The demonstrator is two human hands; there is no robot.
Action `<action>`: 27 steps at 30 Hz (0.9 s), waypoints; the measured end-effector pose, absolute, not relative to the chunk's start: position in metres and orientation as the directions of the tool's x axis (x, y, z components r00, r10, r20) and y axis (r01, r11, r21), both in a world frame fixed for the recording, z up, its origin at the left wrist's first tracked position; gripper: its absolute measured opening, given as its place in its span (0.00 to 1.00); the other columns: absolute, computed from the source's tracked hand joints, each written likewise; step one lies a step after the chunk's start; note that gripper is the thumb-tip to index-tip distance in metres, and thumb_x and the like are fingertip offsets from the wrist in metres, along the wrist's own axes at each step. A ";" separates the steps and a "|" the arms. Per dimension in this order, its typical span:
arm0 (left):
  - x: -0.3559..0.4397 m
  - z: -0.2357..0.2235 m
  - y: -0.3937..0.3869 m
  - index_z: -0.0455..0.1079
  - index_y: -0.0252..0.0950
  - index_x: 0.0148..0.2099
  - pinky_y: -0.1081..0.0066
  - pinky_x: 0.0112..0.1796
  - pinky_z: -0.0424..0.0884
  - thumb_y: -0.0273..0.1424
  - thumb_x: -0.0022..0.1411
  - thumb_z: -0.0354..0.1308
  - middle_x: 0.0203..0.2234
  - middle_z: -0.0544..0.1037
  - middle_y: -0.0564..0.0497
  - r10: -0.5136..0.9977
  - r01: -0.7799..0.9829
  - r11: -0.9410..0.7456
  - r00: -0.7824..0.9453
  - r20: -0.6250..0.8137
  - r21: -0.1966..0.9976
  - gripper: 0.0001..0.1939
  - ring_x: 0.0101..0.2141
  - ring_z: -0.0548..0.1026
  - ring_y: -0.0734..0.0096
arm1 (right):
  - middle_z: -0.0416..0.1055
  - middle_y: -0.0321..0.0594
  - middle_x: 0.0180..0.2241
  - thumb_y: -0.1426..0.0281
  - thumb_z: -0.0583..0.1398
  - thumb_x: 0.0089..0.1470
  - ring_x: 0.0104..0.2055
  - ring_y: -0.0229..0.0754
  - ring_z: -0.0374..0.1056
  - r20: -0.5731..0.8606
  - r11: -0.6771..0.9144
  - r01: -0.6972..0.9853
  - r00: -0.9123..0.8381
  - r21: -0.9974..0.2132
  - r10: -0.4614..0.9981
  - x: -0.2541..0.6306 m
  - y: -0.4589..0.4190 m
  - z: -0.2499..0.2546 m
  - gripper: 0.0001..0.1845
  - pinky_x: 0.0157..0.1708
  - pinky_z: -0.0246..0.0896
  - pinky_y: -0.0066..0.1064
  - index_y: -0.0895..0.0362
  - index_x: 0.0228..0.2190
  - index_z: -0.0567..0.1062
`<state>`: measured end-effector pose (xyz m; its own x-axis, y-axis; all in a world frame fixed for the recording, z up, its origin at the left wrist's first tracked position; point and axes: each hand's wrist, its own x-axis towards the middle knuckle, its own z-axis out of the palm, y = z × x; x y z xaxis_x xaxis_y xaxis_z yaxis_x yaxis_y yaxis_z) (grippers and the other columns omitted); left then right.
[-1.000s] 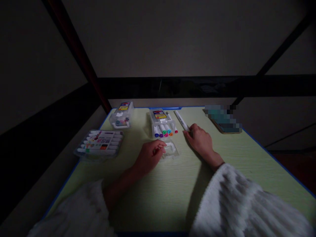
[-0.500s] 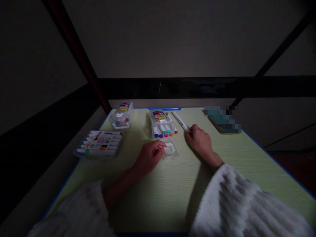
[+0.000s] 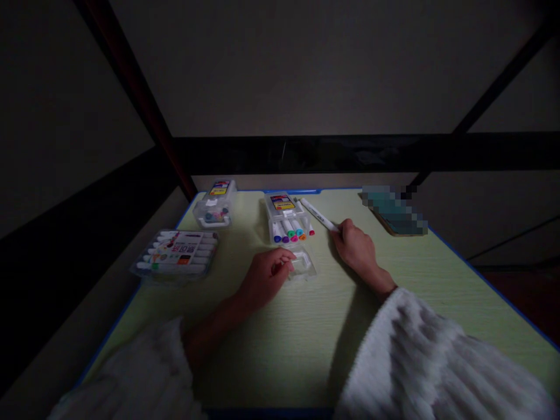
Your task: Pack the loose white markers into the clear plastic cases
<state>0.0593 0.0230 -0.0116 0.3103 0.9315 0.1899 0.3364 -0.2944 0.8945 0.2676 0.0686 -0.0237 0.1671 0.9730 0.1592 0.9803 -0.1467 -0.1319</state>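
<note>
My right hand [image 3: 356, 248] is closed around the near end of a white marker [image 3: 318, 214], which slants away to the upper left. Just left of that marker's far end stands a clear plastic case [image 3: 280, 219] holding several white markers with coloured caps. One red-ended marker [image 3: 311, 232] lies along the case's right side. The case's clear flap [image 3: 304, 265] spreads open on the table in front. My left hand [image 3: 268, 273] has its fingers curled at the flap's left edge; whether they pinch it is hard to make out.
A flat clear box of white markers [image 3: 179, 254] lies at the table's left edge. Behind it stands another clear case [image 3: 214, 210] with small coloured items. A phone-like slab [image 3: 394, 213], partly blurred, rests at the back right of the pale green table [image 3: 271, 361].
The far end of the marker in my right hand has swung left, towards the case. My right hand has hardly shifted, and my left hand stays in place at the flap.
</note>
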 end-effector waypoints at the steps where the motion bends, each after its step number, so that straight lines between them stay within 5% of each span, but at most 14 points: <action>1: 0.059 -0.012 0.023 0.69 0.31 0.33 0.80 0.20 0.56 0.27 0.52 0.49 0.21 0.71 0.53 0.930 0.339 -0.298 0.311 0.193 0.892 0.09 0.19 0.63 0.80 | 0.72 0.50 0.33 0.66 0.47 0.57 0.34 0.49 0.68 0.157 -0.152 0.979 0.173 -0.138 0.972 0.268 0.069 -0.024 0.12 0.26 0.49 0.32 0.61 0.38 0.62; 15: 0.059 -0.013 0.023 0.69 0.31 0.34 0.80 0.20 0.56 0.27 0.52 0.49 0.21 0.72 0.53 0.927 0.328 -0.303 0.317 0.198 0.895 0.09 0.19 0.63 0.80 | 0.70 0.48 0.31 0.65 0.47 0.56 0.29 0.45 0.65 0.181 -0.165 0.929 0.235 -0.332 0.955 0.271 0.071 -0.028 0.11 0.23 0.47 0.30 0.59 0.36 0.62; 27: 0.060 -0.011 0.022 0.68 0.30 0.33 0.80 0.20 0.57 0.25 0.51 0.49 0.22 0.72 0.53 0.922 0.314 -0.308 0.330 0.200 0.898 0.09 0.19 0.64 0.80 | 0.61 0.36 0.22 0.65 0.49 0.53 0.21 0.37 0.53 0.436 0.058 0.841 0.219 -0.539 0.873 0.270 0.069 -0.028 0.07 0.20 0.42 0.29 0.56 0.30 0.60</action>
